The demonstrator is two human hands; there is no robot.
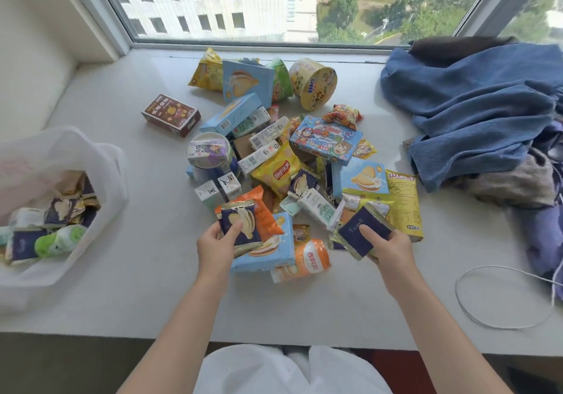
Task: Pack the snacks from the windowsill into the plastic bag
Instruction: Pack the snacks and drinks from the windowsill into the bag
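A heap of snacks covers the middle of the white windowsill: boxes, chip bags, small cartons and noodle cups. My left hand grips a small dark blue wafer packet at the heap's near edge, face up. My right hand holds another dark blue packet, back side up, over the heap's near right. The white plastic bag lies open at the left, with several dark blue packets and green-white rolls inside.
A pile of blue and grey clothes fills the right side of the sill. A white cable loops near the front right edge. A brown box lies apart, left of the heap. The window runs along the back.
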